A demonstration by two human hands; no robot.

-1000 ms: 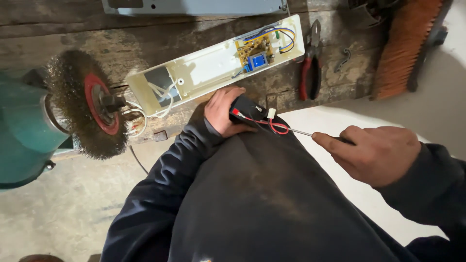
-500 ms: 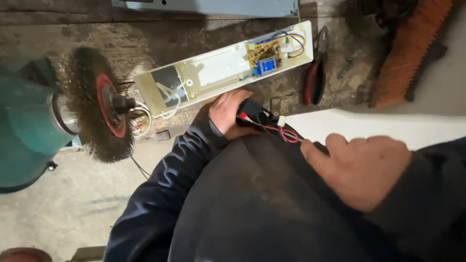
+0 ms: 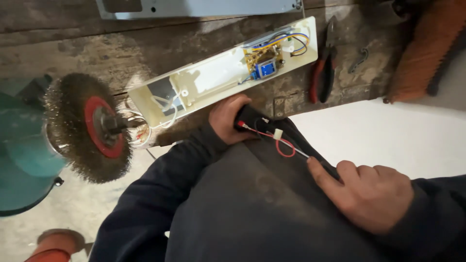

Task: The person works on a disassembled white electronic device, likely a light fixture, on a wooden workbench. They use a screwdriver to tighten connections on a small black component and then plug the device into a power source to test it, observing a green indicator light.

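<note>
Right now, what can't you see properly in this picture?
All in the head view:
- Left hand: its fingers wrap the black part, hiding most of it.
- Right hand: covers the thin tool's handle.
- Circuit board: parts too small.
- Brush: cut off at the top edge.

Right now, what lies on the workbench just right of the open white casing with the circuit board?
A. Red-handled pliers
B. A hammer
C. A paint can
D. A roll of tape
A: red-handled pliers lie on the worn workbench beside the open white casing, at the end holding the circuit board.
</note>
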